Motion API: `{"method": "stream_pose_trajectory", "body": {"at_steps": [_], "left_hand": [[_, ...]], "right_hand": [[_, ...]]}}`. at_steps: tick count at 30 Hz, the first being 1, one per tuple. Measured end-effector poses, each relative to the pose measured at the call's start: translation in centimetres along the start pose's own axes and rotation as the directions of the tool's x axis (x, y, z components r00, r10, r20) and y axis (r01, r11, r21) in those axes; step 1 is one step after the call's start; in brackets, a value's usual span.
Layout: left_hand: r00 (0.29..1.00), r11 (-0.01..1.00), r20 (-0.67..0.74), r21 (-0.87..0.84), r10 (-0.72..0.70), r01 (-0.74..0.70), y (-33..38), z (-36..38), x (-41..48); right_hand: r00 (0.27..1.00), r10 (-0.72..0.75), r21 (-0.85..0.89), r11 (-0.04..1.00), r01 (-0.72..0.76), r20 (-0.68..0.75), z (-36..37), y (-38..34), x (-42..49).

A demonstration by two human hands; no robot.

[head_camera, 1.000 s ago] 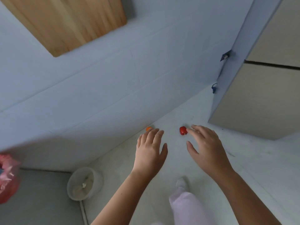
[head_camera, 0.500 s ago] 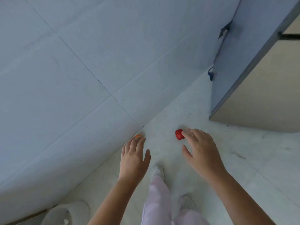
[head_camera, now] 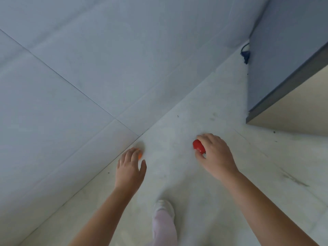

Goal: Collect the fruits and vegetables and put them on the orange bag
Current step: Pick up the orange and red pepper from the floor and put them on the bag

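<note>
Pale floor (head_camera: pixel 177 174); right hand (head_camera: pixel 215 155) grip around red fruit (head_camera: pixel 198 146), left hand (head_camera: pixel 130 168) perhaps touching orange piece (head_camera: pixel 140 155).

No legible text, label, number or sign anywhere

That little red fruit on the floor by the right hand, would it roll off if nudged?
Probably: the red fruit looks rounded and glossy, so it may roll on the smooth floor and feel slippery. It seems light, since the right hand covers it with just fingertips.
</note>
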State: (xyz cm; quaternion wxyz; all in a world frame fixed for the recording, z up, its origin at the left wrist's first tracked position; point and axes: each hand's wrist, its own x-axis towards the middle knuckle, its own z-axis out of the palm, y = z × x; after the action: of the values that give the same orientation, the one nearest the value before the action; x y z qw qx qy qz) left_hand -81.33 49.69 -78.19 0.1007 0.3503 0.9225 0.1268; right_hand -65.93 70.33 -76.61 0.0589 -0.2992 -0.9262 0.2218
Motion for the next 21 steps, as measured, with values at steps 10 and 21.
{"method": "stream_pose_trajectory", "body": {"at_steps": [10,21], "left_hand": [[0.992,0.993,0.023,0.006,-0.121,0.121,-8.1,12.1,4.5],[0.967,0.971,0.087,0.026,-0.238,0.237,-12.0,18.5,7.2]], "right_hand": [[0.991,0.075,-0.035,0.997,-0.072,0.11,11.8,7.3,4.4],[0.97,0.172,0.008,0.984,-0.176,0.17,19.6,11.2,4.8]]}}
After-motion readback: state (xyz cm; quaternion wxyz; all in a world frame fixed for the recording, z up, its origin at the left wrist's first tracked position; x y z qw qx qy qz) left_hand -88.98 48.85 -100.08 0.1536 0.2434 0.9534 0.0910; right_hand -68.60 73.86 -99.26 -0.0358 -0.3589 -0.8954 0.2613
